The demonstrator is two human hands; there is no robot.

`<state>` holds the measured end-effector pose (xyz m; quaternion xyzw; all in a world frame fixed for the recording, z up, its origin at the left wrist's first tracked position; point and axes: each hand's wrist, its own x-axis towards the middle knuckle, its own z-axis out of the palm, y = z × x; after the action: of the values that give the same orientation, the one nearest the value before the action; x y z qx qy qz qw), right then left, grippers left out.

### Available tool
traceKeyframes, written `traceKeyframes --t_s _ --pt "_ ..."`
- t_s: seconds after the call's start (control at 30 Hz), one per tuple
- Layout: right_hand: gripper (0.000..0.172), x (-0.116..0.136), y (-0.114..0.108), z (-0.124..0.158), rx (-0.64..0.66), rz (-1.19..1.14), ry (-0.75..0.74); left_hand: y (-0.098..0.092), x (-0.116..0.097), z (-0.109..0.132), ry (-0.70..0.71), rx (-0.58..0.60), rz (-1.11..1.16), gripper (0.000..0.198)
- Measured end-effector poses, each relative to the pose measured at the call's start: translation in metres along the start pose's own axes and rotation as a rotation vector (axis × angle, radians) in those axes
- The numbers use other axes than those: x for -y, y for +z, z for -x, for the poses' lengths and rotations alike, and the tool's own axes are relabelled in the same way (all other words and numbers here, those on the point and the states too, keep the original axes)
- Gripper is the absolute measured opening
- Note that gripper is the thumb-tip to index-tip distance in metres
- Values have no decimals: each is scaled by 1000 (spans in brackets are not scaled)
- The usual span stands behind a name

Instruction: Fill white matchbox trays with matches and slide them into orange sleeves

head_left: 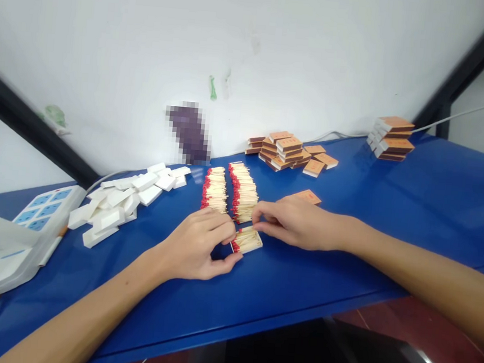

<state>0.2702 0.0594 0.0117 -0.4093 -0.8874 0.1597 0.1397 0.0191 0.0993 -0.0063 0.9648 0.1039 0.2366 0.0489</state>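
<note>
A small white tray (248, 241) with red-tipped matches in it lies on the blue table. My left hand (202, 243) grips the tray's left end between thumb and fingers. At the tray's upper right edge is my right hand (287, 220), its fingers pinched together at the matches; whether a match is between them is too small to tell. Just behind the hands lie two rows of matches, a left row (216, 188) and a right row (243, 190), red heads to the left. One orange matchbox cover (308, 196) lies partly behind my right hand.
White empty trays (117, 199) are heaped at the left, beside a white power strip (48, 210). Orange matchboxes (285, 148) are piled against the wall, and another stack (393, 139) stands at the back right. The blue table's (196, 319) front edge runs below my hands.
</note>
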Motion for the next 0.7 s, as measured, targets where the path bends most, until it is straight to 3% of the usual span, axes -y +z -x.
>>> traceKeyframes --t_s 0.17,0.53,0.7 --pt "9 2 6 -2 67 -146 -46 0 0 -1 18 -5 -10 14" --pt "6 2 8 -2 24 -167 -65 -1 1 0 21 46 -46 13" --pt "15 -2 9 -3 -6 -97 -59 -2 -1 0 54 42 -54 13"
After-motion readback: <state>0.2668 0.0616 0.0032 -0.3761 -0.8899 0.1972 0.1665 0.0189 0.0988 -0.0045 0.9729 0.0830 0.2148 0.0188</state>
